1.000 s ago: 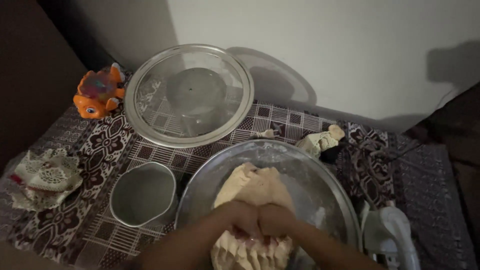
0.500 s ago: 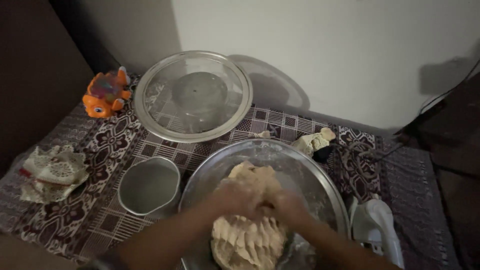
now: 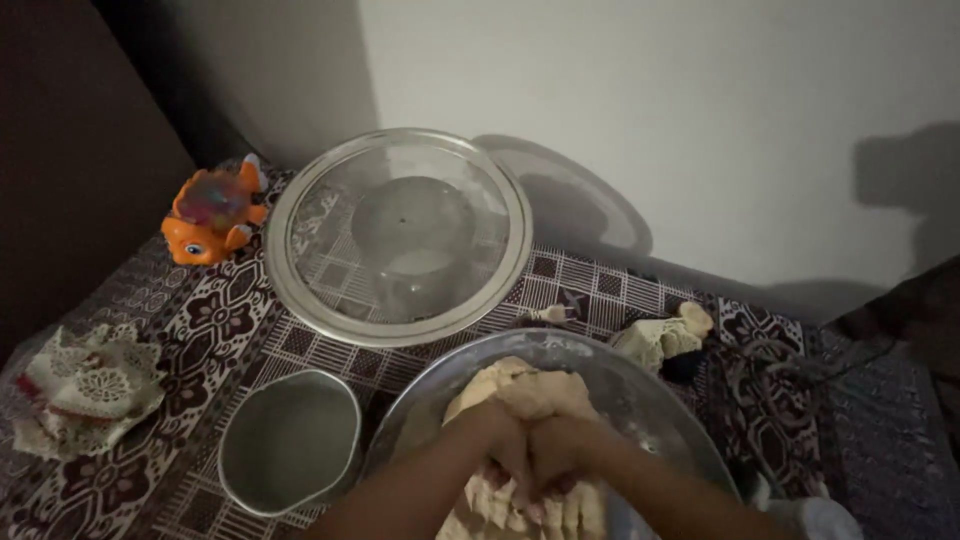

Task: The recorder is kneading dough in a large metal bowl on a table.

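Pressing into dough (image 3: 520, 395) in steel bowl (image 3: 640, 385): L hand (image 3: 497, 440) & R hand (image 3: 560, 452), fingers curled into fists.

dough (image 3: 520, 395) partly hidden under both fists, metal bowl (image 3: 640, 385) and white object (image 3: 815, 518) cut off by bottom edge

We found our hands hemmed in: the metal basin (image 3: 640, 400) walled them round, with a small steel pot (image 3: 290, 440) just beside its left rim. Beyond, a wide glass lid (image 3: 300, 290) filled the middle of the patterned cloth (image 3: 215, 320), an orange toy fish (image 3: 210, 215) at its left. Open cloth lay between pot and lace doily (image 3: 85, 385).
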